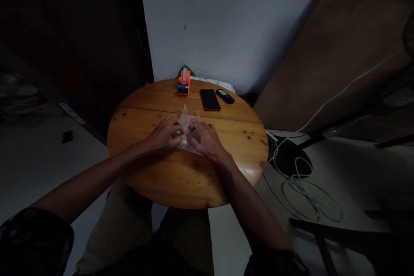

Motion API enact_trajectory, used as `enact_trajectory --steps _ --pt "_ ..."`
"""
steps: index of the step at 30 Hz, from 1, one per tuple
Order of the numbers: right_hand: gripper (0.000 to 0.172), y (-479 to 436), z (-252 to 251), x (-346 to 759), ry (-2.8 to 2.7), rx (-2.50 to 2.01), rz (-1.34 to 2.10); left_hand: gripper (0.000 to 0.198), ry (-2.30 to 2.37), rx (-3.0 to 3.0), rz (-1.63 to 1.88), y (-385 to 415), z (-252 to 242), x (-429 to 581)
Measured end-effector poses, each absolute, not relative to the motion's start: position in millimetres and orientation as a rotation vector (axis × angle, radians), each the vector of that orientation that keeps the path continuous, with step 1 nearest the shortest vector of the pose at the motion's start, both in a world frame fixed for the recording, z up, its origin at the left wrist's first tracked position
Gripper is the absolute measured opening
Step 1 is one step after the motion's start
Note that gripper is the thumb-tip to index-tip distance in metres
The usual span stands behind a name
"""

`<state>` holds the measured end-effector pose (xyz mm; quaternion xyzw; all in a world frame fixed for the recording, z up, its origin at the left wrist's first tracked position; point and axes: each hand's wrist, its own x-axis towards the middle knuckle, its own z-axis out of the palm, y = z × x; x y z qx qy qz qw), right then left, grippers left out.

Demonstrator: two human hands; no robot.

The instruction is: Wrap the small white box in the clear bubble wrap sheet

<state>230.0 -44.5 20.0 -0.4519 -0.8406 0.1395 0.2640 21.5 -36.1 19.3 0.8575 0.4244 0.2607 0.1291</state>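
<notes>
A thin, translucent plastic bag (189, 144) lies crumpled near the middle of the round wooden table (181, 177), with two pointed ends standing up on its far side. From the left, my left hand (166, 133) pinches the bag with curled fingers. My right hand (205, 137) grips it from the other side, thumb and fingers bent inward. Both hands nearly meet over the plastic and hide part of it. Whether anything lies inside the bag is too dim to tell.
At the table's far side stand an orange tape dispenser (184, 82), a dark smartphone (210, 99) with a red edge and a small black keypad phone (225, 95). Behind them rises a pale wall (226, 21). White cable (300, 189) coils on the floor at right.
</notes>
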Motion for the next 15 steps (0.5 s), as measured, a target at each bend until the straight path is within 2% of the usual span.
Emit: enact_trajectory --steps 7,11,15 --pt "0.033 -28.5 18.5 247.8 -2.227 -1.363 0.511 0.023 1.295 2.385 0.947 -54.0 0.6 33.7" --pt "0.031 -24.3 14.3 251.1 -2.145 -1.332 0.617 0.023 1.487 2.357 0.93 -68.6 3.4 44.8" --pt "0.026 -24.6 12.8 246.8 -2.146 -1.357 0.56 0.024 1.555 2.41 0.843 -71.4 5.9 46.8"
